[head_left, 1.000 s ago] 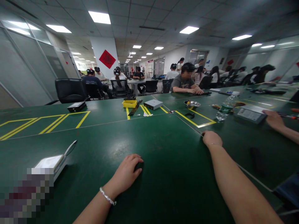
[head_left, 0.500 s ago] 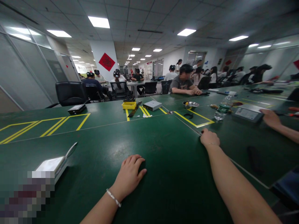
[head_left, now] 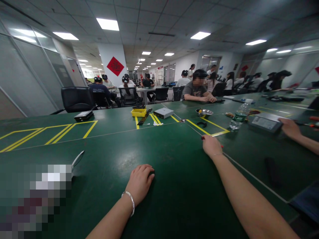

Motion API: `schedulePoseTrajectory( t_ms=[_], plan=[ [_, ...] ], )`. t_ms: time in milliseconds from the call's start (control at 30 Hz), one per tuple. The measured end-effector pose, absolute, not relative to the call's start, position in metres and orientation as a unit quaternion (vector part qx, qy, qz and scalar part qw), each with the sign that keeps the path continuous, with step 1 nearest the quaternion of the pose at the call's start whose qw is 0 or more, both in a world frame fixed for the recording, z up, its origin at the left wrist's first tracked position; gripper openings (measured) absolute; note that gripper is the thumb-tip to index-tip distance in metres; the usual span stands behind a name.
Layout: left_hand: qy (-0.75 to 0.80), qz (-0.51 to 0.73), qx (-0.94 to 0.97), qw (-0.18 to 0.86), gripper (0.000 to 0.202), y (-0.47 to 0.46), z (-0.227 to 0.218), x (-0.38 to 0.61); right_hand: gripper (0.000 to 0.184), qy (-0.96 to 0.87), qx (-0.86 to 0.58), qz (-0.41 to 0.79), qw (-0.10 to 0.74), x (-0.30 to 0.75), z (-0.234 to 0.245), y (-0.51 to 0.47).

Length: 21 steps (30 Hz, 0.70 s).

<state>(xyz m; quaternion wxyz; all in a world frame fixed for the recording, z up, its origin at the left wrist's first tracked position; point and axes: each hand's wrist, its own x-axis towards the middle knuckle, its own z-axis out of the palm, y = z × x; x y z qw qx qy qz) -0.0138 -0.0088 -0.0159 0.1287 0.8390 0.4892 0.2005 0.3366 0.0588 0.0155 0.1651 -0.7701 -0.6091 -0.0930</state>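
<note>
My left hand [head_left: 140, 184] lies palm down on the green table [head_left: 174, 159], fingers slightly curled and holding nothing, with a pale bracelet [head_left: 131, 203] at the wrist. Farther out and to the right, my right hand [head_left: 211, 146] is closed around a slim red and dark tool [head_left: 222, 146]. Only its two ends stick out past the fingers, so its kind is hidden. This hand is near the front corner of a yellow tape outline [head_left: 219, 133].
Beyond are a yellow bin [head_left: 139, 113], a grey metal box [head_left: 163, 113], a hard drive [head_left: 83, 116] and a metal bowl [head_left: 204, 113]. A water bottle [head_left: 239, 116] stands at right, by another person's hand [head_left: 290, 128] on a metal box [head_left: 265, 123]. A person [head_left: 198, 88] sits opposite.
My right hand has moved left and slightly nearer, and red on the held tool now shows. My left hand stays on the table, its fingers drawn closer together.
</note>
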Motion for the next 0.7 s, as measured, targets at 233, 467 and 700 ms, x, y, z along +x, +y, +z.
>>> schedulePoseTrajectory(
  t_ms=[233, 467, 700],
  plan=[
    [0.499, 0.265, 0.788, 0.244, 0.034, -0.009, -0.015, -0.012, 0.016, -0.835, -0.518, -0.039, 0.18, 0.191, 0.013, 0.042],
    [0.513, 0.312, 0.733, 0.321, 0.029, 0.0, -0.019, -0.014, 0.016, -0.903, -0.358, 0.022, 0.238, 0.132, -0.004, 0.01],
    [0.512, 0.357, 0.665, 0.41, 0.032, 0.0, -0.008, -0.019, 0.04, -0.791, -0.572, -0.019, 0.217, 0.212, 0.019, 0.052]
  ],
)
